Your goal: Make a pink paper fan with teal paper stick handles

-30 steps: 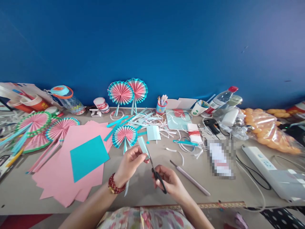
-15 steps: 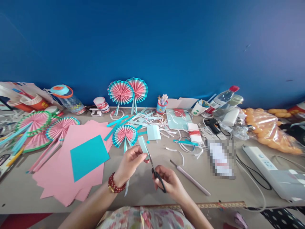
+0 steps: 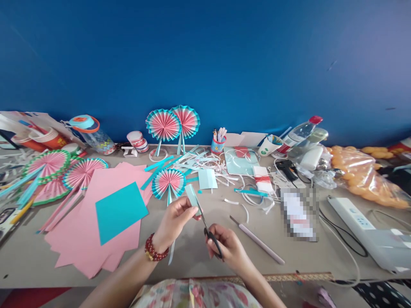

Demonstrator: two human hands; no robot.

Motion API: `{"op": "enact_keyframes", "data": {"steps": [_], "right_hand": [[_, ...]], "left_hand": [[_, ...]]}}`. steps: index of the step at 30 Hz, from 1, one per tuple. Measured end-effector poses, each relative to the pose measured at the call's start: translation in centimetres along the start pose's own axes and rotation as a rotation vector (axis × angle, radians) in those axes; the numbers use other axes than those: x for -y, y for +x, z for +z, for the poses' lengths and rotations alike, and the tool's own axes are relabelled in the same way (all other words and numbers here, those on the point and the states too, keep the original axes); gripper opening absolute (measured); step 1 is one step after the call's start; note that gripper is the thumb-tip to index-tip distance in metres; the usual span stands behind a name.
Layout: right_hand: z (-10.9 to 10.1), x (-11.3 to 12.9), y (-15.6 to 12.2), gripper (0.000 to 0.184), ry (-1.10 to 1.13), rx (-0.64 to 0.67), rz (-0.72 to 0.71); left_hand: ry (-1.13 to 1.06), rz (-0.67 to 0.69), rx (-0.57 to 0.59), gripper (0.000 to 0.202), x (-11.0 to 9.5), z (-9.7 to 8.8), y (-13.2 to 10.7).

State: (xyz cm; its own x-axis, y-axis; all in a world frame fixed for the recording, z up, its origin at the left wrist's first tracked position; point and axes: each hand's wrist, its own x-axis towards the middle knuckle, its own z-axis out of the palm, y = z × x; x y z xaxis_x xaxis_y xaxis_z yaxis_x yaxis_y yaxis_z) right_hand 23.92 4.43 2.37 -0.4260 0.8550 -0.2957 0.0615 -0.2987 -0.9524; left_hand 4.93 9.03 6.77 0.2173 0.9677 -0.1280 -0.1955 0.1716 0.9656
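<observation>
Between the thumb and fingers of my left hand (image 3: 180,216) is a narrow pale green paper strip (image 3: 192,196), pointing up and away from me. My right hand (image 3: 226,244) grips black-handled scissors (image 3: 210,234), with the blades against the right edge of the strip; whether they are parted is hard to make out. Just beyond my left hand lies a pleated pink and blue paper fan (image 3: 169,184). A folded pale green card (image 3: 207,178) rests behind the strip. To the right of the scissors is a craft knife with a pale handle (image 3: 260,244).
Pink paper sheets (image 3: 73,231) with a teal sheet (image 3: 122,211) on top spread to my left. Paper scraps (image 3: 201,161) litter the back. Two fans (image 3: 163,124) lean on the blue wall. At right are a glue gun (image 3: 287,169) and a power strip (image 3: 349,214).
Almost nothing differs. The view has shifted very slightly, and both hands keep nearly the same hold on the strip and the scissors.
</observation>
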Motion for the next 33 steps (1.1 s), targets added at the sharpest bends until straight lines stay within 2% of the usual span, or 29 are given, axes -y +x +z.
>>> {"op": "enact_keyframes", "data": {"steps": [8,15,33], "right_hand": [[0.31,0.15,-0.05,0.046,-0.019,-0.028,-0.032],[0.16,0.33,0.06,0.045,0.006,-0.033,-0.020],[0.14,0.81,0.14,0.045,-0.003,-0.047,-0.038]], "left_hand": [[0.031,-0.008,-0.005,0.021,0.26,-0.32,-0.25],[0.107,-0.013,0.065,0.024,0.07,-0.09,-0.52],[0.113,-0.036,0.069,0.025,0.26,-0.04,-0.67]]}}
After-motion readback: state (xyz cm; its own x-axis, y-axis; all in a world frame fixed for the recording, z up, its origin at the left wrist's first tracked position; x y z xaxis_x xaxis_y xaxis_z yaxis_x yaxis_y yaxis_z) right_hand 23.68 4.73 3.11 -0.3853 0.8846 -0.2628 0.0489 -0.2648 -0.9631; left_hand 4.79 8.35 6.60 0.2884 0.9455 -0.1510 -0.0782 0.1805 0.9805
